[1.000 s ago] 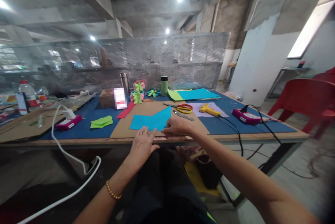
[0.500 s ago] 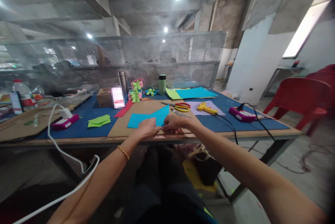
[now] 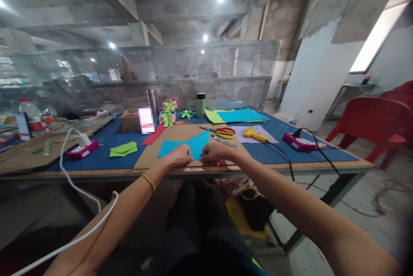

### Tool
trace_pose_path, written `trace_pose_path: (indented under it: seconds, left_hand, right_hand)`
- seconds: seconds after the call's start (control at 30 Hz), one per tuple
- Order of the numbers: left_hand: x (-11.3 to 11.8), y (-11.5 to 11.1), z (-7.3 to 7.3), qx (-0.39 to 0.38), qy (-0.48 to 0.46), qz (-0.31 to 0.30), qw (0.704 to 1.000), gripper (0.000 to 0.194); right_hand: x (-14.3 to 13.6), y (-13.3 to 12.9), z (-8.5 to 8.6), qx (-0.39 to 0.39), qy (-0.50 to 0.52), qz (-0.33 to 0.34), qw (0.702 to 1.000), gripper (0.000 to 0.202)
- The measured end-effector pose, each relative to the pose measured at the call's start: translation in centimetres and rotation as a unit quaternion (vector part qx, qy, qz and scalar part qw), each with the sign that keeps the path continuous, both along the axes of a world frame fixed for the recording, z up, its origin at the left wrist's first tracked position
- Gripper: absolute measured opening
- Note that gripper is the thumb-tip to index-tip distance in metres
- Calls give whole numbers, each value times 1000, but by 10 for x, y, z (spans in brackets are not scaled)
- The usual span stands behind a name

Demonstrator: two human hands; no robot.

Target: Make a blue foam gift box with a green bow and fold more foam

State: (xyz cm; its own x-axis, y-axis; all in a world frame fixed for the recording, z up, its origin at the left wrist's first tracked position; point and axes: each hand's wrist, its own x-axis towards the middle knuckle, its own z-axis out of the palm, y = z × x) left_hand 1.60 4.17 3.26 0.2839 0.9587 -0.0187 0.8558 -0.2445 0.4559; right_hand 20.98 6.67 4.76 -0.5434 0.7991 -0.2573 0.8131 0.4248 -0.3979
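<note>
A sheet of blue paper (image 3: 197, 143) lies on a brown board in front of me, with one part folded up into a point. My left hand (image 3: 183, 155) is closed at its near left edge, fingers curled against the paper. On the near right edge, my right hand (image 3: 215, 153) is closed with its fingertips pinching the sheet. A small gap with blue paper showing separates the two hands. Just beyond the right hand lie scissors with red and yellow handles (image 3: 225, 133) and a metal blade-like tool (image 3: 223, 141).
A yellow glue gun (image 3: 254, 134) rests on lilac paper (image 3: 239, 135), its black cord running off the table. Green paper pieces (image 3: 124, 149) and a purple box (image 3: 81, 150) lie left; another purple box (image 3: 299, 142) sits right. A green bottle (image 3: 200, 105) stands behind.
My left hand has shifted slightly left, away from my right hand, widening the gap between them. The right hand stays nearly in place at the paper's edge.
</note>
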Motion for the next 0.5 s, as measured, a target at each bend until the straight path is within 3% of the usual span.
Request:
trace_pose_path:
  seconds: [0.13,0.37,0.5]
  left_hand:
    - [-12,-1,1,-2,6,8,1000,8]
    - [-52,13,-11,10,12,27,1000,8]
    - [-71,15,-9,16,35,42,998,9]
  right_hand:
    - [1,1,0,11,-4,10,1000,27]
    - [4,4,-2,38,-16,20,999,27]
    - [4,2,-1,48,-17,25,998,27]
